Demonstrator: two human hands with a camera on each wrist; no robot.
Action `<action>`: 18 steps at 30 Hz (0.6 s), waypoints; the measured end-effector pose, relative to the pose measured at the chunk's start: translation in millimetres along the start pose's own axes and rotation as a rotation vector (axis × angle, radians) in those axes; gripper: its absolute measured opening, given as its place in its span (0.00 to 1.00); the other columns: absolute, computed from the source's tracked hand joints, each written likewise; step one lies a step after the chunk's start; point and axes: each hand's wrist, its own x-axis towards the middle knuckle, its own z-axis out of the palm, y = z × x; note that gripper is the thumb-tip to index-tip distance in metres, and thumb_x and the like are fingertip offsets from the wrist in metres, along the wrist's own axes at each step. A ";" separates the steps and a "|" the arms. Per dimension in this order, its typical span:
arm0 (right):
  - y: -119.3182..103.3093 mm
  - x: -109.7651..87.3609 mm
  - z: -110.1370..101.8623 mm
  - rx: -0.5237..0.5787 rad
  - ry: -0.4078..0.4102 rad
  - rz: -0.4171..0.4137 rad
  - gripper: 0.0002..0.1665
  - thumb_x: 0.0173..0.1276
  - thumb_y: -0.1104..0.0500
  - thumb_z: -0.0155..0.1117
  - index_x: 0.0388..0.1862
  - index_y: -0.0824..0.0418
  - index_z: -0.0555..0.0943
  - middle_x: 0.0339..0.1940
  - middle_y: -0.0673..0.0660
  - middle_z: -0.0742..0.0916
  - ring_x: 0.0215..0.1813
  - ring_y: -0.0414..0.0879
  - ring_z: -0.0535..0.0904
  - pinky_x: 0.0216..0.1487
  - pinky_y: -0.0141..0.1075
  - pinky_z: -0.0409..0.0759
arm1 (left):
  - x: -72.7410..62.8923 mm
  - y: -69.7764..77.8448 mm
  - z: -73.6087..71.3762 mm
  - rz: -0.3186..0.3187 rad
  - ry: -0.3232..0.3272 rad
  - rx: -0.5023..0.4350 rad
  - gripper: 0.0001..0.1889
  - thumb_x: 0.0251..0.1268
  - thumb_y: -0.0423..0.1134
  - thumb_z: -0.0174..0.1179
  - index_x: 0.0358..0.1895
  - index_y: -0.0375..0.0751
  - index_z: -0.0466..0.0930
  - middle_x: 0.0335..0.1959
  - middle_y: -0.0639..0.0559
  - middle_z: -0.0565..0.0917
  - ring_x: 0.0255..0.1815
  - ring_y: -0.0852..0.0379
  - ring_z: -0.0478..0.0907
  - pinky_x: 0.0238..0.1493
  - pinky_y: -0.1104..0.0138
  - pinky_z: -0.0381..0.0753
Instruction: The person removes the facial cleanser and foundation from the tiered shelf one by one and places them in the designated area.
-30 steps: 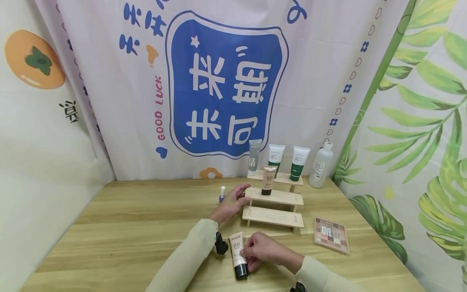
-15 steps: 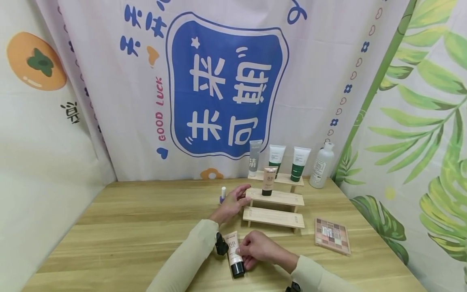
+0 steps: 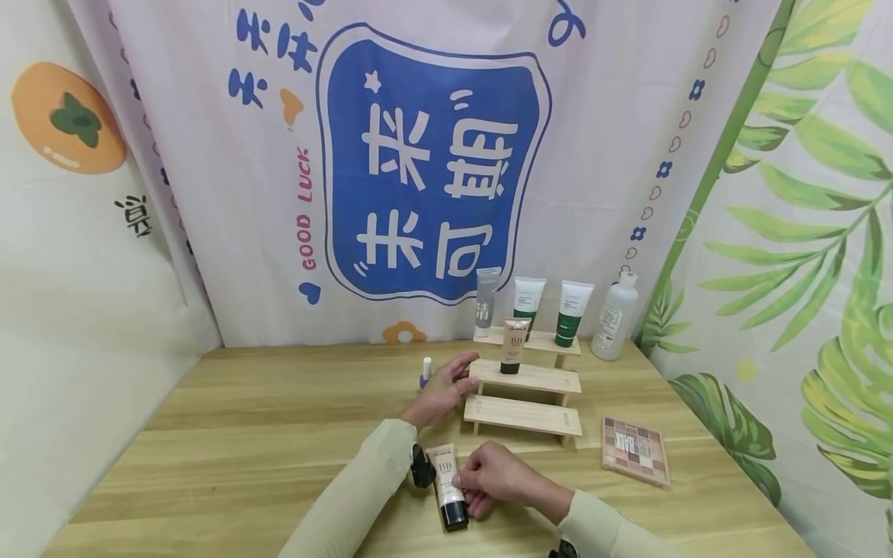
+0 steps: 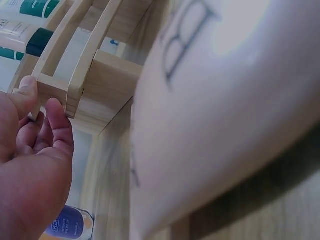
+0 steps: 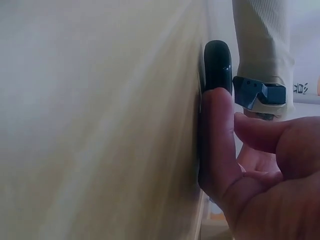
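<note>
My right hand (image 3: pixel 497 479) pinches a pale pink BB cream tube (image 3: pixel 445 474) near its side, low at the table's front. Its black cap (image 5: pixel 218 65) points toward me, and in the right wrist view fingers lie along it. Close to my left wrist, the same tube (image 4: pixel 225 125) fills much of the left wrist view. My left hand (image 3: pixel 443 387) holds the left end of the stepped wooden stand (image 3: pixel 526 377) at its middle step, thumb on top and fingers below. Another BB cream tube (image 3: pixel 515 346) stands upright on that step.
On the top step stand a grey tube (image 3: pixel 486 302) and two white-and-green tubes (image 3: pixel 574 314). A clear bottle (image 3: pixel 614 318) is at the back right, an eyeshadow palette (image 3: pixel 634 451) lies right of the stand. Behind my left hand is a nail polish bottle (image 3: pixel 426 370).
The BB cream tube in my right hand has shifted slightly left, toward my left wrist, and turned a little. My left hand has stayed on the stand.
</note>
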 end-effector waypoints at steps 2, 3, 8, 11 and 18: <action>-0.6 0.8 -1.9 -0.012 0.012 -0.005 0.12 0.67 0.63 0.65 0.25 0.70 0.81 0.17 0.60 0.84 0.17 0.44 0.82 0.21 0.38 0.84 | 0.3 -0.9 -0.5 0.006 0.001 -0.005 0.28 0.70 0.34 0.58 0.72 0.47 0.66 0.64 0.45 0.76 0.62 0.49 0.74 0.59 0.62 0.78; -0.9 1.4 -4.0 -0.016 0.020 -0.013 0.12 0.67 0.63 0.64 0.26 0.70 0.81 0.18 0.60 0.85 0.17 0.44 0.82 0.21 0.39 0.84 | 0.3 -1.1 -0.6 0.008 0.001 -0.008 0.28 0.70 0.34 0.58 0.72 0.46 0.66 0.64 0.44 0.76 0.62 0.49 0.74 0.59 0.62 0.78; -1.1 7.7 -23.3 -0.062 0.200 -0.141 0.11 0.69 0.63 0.60 0.31 0.71 0.80 0.18 0.58 0.83 0.17 0.43 0.79 0.18 0.38 0.82 | -0.5 -0.5 -0.2 -0.002 -0.003 -0.027 0.28 0.70 0.34 0.58 0.72 0.45 0.65 0.65 0.43 0.75 0.63 0.48 0.73 0.60 0.62 0.77; -3.0 11.1 -39.8 -0.072 0.408 -0.204 0.11 0.70 0.61 0.61 0.34 0.70 0.80 0.19 0.59 0.83 0.17 0.44 0.78 0.17 0.35 0.79 | -1.3 0.2 -0.3 -0.022 0.006 -0.016 0.28 0.70 0.35 0.58 0.72 0.47 0.66 0.66 0.44 0.75 0.64 0.49 0.73 0.61 0.61 0.76; -13.6 17.0 -84.1 -0.088 0.774 -0.211 0.11 0.70 0.56 0.64 0.41 0.64 0.79 0.30 0.59 0.84 0.30 0.50 0.80 0.26 0.31 0.77 | -1.7 1.7 -0.6 -0.022 0.006 0.002 0.28 0.70 0.34 0.58 0.72 0.47 0.66 0.69 0.45 0.72 0.68 0.48 0.69 0.64 0.60 0.74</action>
